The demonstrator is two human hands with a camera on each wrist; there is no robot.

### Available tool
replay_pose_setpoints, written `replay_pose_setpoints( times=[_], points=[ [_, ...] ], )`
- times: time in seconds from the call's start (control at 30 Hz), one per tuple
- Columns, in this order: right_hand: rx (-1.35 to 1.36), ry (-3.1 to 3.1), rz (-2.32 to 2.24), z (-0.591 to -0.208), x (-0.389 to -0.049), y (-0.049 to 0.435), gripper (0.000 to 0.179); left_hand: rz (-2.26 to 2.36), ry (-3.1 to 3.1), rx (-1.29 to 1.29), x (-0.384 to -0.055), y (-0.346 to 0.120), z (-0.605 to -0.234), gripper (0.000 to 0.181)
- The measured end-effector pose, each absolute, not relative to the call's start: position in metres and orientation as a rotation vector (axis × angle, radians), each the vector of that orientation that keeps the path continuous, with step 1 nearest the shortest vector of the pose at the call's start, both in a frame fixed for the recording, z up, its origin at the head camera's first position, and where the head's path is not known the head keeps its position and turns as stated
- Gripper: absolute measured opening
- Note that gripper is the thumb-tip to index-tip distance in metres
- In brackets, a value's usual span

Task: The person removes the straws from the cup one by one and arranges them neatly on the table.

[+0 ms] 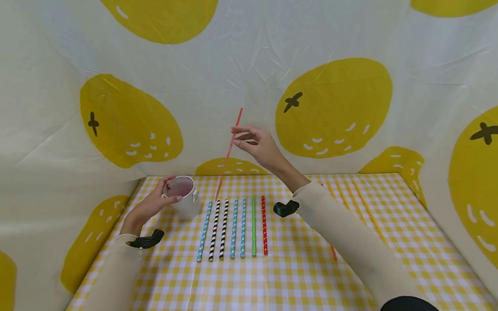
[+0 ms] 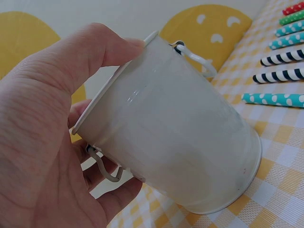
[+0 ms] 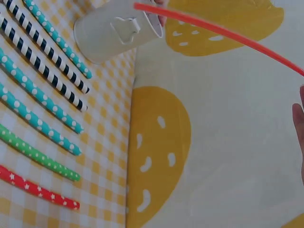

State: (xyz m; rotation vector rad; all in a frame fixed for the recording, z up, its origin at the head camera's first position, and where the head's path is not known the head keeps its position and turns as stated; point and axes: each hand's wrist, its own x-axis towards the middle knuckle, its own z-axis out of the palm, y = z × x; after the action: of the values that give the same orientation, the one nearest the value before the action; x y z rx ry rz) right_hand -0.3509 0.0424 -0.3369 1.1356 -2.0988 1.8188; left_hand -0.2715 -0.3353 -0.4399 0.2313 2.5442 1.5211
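My left hand (image 1: 151, 203) holds a small white metal pail (image 2: 171, 128) by its rim, thumb over the edge and fingers around the far side. Two small loop handles (image 2: 197, 59) show on the pail's sides. Above the table's back part, my right hand (image 1: 258, 145) pinches a long thin red straw (image 1: 230, 148) between thumb and fingertips. The straw slants, its lower end close to the pail and the row of paper straws. In the right wrist view the straw (image 3: 218, 32) crosses the top, while only part of the hand shows at the right edge.
Patterned paper straws lie side by side on the checked cloth (image 1: 227, 292): blue dotted (image 1: 204, 231), black striped (image 1: 214, 232), green (image 1: 253, 226) and red (image 1: 265, 227). Yellow straws (image 1: 366, 203) lie at the right, partly behind my right arm. A fruit-print sheet (image 1: 252, 73) hangs behind.
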Motion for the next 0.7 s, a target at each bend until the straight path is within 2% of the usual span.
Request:
replay_pose_setpoints(
  times=[0.3,0.7],
  points=[
    [1.057,-2.163,1.884,-0.348,-0.343,0.080,0.030,1.525,2.545,0.224,-0.270,-0.337,-0.441,0.083],
    [0.923,-2.476,1.799,-0.366,-0.334,0.147,0.029,1.530,2.544,0.230,-0.269,-0.337,-0.439,0.083]
  ],
)
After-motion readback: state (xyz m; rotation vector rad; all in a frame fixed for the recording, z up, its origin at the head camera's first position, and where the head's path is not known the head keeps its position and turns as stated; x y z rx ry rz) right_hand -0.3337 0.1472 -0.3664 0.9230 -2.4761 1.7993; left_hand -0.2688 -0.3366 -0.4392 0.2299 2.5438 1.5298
